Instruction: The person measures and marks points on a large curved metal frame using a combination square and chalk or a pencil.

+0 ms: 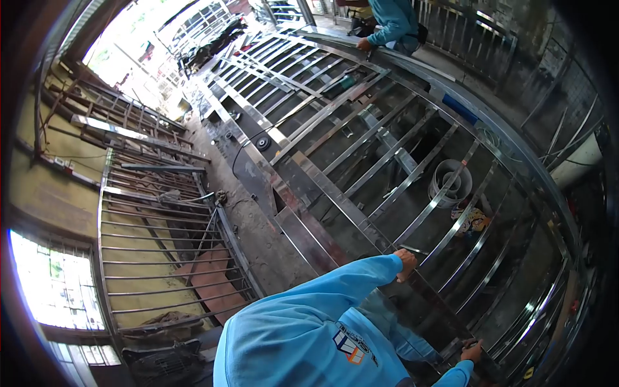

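Observation:
A large gate-like frame of shiny metal bars [429, 209] lies in front of me. My left hand [405, 266] is closed at the frame's near rail [348, 209], where a thin, light metal strip [414, 250] sticks out from the fingers. Its exact kind is too small to tell. Farther along the same near side, at the lower right, my right hand [472, 352] is closed, with its fingers curled at the rail. Whatever it grips is too small and dark to name. Both forearms are in light blue sleeves [348, 280].
Across the frame, another person in a blue sleeve [393, 22] works at the far rail. A grey bucket [450, 184] shows between the bars, and a green power tool [340, 84] lies on them. A barred metal panel [171, 251] leans against the left wall.

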The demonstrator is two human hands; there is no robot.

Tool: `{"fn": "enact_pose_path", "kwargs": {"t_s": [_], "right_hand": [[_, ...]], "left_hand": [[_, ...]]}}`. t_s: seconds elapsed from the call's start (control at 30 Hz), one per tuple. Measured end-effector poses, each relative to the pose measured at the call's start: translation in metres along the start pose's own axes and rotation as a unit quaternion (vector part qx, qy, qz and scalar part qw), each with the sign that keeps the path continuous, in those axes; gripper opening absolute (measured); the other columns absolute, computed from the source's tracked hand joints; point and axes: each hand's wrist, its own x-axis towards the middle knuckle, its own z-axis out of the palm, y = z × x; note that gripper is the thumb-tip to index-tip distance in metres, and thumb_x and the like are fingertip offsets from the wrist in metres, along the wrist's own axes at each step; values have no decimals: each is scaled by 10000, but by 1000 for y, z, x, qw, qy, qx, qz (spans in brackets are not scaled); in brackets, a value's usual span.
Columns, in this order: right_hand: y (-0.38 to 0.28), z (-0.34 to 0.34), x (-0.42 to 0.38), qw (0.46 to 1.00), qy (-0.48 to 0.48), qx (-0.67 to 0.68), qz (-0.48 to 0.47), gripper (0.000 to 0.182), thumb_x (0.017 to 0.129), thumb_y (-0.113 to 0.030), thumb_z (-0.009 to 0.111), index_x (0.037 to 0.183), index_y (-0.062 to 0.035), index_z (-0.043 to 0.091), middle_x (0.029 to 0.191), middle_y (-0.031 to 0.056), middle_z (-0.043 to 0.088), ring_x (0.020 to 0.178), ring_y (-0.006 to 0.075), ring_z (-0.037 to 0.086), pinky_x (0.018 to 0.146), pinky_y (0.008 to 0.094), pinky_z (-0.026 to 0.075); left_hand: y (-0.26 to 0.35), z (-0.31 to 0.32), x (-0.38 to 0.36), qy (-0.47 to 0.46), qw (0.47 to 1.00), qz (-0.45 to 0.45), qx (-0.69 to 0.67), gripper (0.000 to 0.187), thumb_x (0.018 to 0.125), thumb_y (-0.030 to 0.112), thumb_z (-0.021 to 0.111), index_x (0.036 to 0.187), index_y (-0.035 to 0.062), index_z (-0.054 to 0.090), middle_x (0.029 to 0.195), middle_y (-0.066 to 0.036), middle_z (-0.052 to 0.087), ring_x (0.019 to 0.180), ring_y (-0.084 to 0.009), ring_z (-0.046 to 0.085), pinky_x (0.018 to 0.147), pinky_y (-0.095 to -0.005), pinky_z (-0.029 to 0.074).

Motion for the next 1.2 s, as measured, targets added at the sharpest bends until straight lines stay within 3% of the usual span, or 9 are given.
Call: {"fn": "enact_pose_path", "kwargs": {"t_s": [0.33, 0.4, 0.43, 0.57, 0.67, 0.9, 1.03, 1.07, 1.2], "right_hand": [[-5, 7, 10, 994, -10, 98, 42, 532, 976, 19, 427, 1481, -73, 286, 1074, 152, 648, 893, 252, 646, 840, 394, 571], [-6, 7, 13, 962, -38, 254, 91, 573, 949, 42, 475, 1478, -68, 284, 1117, 155, 635, 916, 259, 647, 827, 395, 574], [-1, 12, 8, 999, 9, 41, 10, 653, 895, 49, 562, 1473, -70, 283, 1170, 184, 610, 969, 307, 644, 840, 429, 559], [1, 37, -7, 981, 93, 170, -5, 732, 846, 38, 624, 1474, -80, 267, 1210, 220, 583, 1027, 367, 623, 892, 473, 526], [6, 55, -41, 951, 212, 216, -64, 589, 864, -76, 635, 1387, -83, 364, 1196, 249, 584, 1023, 431, 604, 831, 488, 496], [-28, 44, -120, 968, 157, 162, -112, 240, 900, -261, 603, 966, -33, 641, 937, 201, 674, 885, 391, 637, 764, 476, 487], [-33, 63, -115, 970, 159, 143, -113, 525, 856, -447, 619, 1124, 4, 645, 1053, 227, 668, 972, 411, 630, 821, 460, 495], [-43, 55, -124, 973, 172, 112, -108, 555, 859, -470, 604, 1124, 15, 650, 1038, 231, 672, 965, 418, 633, 818, 461, 501], [-60, 53, -134, 964, 184, 92, -167, 439, 886, -457, 565, 931, -41, 698, 878, 210, 684, 811, 433, 635, 701, 507, 493]], "left_hand": [[0, 6, 10, -20, 1000, -17, -7, 338, 512, 268, 834, 801, 115, 747, 859, -74, 719, 895, -242, 693, 752, -364, 554], [1, 5, 9, -17, 1000, -18, -11, 327, 509, 266, 833, 787, 117, 747, 847, -73, 719, 884, -242, 695, 742, -363, 557], [1, 6, 9, -12, 999, -30, -13, 320, 505, 261, 831, 777, 117, 745, 832, -72, 717, 870, -241, 697, 729, -362, 559], [-1, 8, 10, 2, 999, -33, -11, 309, 488, 248, 828, 750, 109, 740, 791, -75, 710, 832, -243, 702, 684, -366, 569], [-1, 23, 18, 2, 999, -39, -29, 312, 485, 247, 829, 747, 104, 739, 781, -74, 708, 817, -244, 703, 679, -370, 573], [-1, 5, 1, 21, 999, -30, -31, 281, 494, 250, 809, 729, 114, 735, 748, -72, 702, 785, -237, 701, 657, -363, 564], [-4, 22, 12, 27, 997, -21, -63, 390, 462, 241, 797, 828, 134, 714, 836, -73, 670, 841, -237, 653, 729, -350, 498], [-3, 35, 2, 219, 976, 14, 5, 514, 465, 255, 805, 948, 129, 679, 1006, -94, 609, 981, -241, 581, 876, -360, 436], [-10, 45, -58, 428, 888, 92, -143, 441, 631, 211, 705, 1032, 67, 590, 1111, -132, 546, 1113, -310, 508, 1008, -428, 360]]}}
